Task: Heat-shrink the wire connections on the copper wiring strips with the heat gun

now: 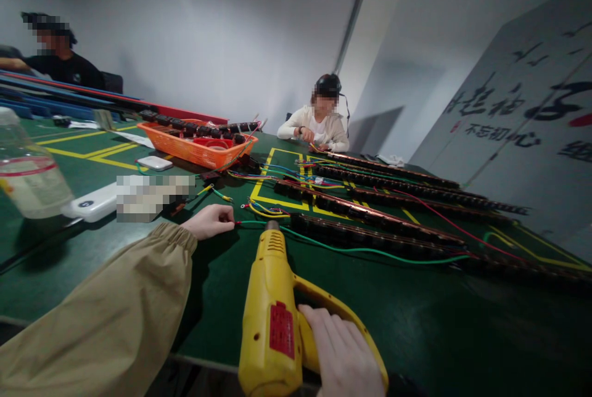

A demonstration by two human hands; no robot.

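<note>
In right grip (345, 347), yellow plastic heat gun (267, 298), six o'clock, held by looped handle (337, 302): probably hefty, so avoid metal nozzle (272, 224). In left grip (211, 222), eight o'clock, thin green wire (361, 251) pinched, likely bendy.

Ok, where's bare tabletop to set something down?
The widest visible bare patch lies right of the right hand and yellow heat gun, nearer than the long green wire. A smaller one sits between tan sleeve and white device. The orange basket and black strips crowd the far side.
</note>
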